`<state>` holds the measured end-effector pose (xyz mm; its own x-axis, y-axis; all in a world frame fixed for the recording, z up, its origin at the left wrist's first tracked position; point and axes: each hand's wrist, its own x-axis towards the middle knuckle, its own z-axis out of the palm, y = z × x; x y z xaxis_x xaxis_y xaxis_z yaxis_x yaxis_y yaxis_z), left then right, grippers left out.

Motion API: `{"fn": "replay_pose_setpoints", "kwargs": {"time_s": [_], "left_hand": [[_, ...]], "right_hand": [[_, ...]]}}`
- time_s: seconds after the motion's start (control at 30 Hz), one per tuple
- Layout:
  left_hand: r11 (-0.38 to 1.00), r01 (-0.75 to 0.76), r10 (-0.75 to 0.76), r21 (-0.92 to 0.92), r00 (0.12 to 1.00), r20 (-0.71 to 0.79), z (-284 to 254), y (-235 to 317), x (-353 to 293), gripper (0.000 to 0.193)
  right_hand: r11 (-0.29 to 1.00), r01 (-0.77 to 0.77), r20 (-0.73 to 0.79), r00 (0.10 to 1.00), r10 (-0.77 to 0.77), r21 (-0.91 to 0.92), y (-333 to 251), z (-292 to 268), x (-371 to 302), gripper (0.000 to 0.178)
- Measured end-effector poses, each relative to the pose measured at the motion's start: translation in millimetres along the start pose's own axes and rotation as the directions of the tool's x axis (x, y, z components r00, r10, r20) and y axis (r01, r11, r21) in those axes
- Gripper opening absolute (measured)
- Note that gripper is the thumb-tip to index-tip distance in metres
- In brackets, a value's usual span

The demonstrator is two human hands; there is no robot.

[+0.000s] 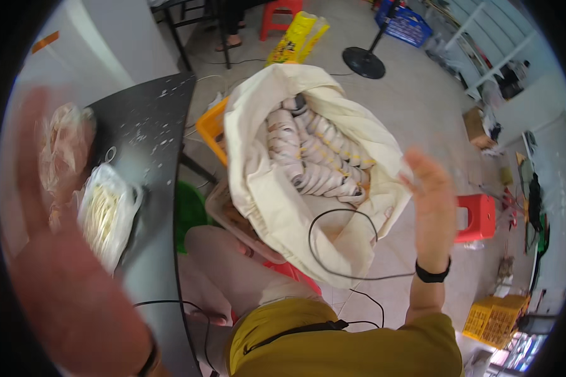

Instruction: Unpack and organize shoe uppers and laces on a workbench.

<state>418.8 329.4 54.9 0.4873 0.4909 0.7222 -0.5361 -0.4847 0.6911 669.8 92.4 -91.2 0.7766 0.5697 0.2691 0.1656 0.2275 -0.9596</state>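
My left hand point(66, 276) is raised large and blurred at the left, over the dark table, fingers stretched out with nothing seen in them. Beyond it lie a crumpled clear plastic bag point(69, 141) and a white plastic bag holding pale thin strips point(100, 213). At the right, my right hand point(435, 204), also blurred, is beside the rim of a large cream cloth bag point(264, 188); its fingers look bent and parted from the thumb. Whether they touch the cloth, I cannot tell. Inside the wide-mouthed bag sit several whitish segmented bundles point(317, 151) with dark and yellow marks.
A black cable point(374, 229) loops over the bag's near side. The dark table point(148, 107) stands left; an orange crate point(212, 133) and green basin point(192, 210) are beside it. Right are a red stool point(482, 217) and yellow crate point(493, 320). A stand's round base point(363, 61) is behind.
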Motion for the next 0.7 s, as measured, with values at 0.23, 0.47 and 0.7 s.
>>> {"fn": "replay_pose_setpoints", "kwargs": {"time_s": [0.23, 0.47, 0.7], "left_hand": [[0.783, 0.493, -0.622, 0.38, 0.602, 0.501, 114, -283, -80, 0.027], [0.436, 0.429, -0.834, 0.791, 0.523, 0.176, 114, -467, -152, 0.046], [0.475, 0.397, -0.831, 0.785, 0.495, 0.253, 88, -461, -167, 0.108]], "right_hand": [[0.321, -0.076, 0.041, 0.939, 0.341, -0.944, 44, -69, -36, 0.032], [0.765, -0.432, -0.011, 0.874, 0.487, -0.479, 199, -71, 17, 0.035], [0.241, -0.407, -0.179, 0.759, 0.626, -0.881, 238, -79, 12, 0.078]]}}
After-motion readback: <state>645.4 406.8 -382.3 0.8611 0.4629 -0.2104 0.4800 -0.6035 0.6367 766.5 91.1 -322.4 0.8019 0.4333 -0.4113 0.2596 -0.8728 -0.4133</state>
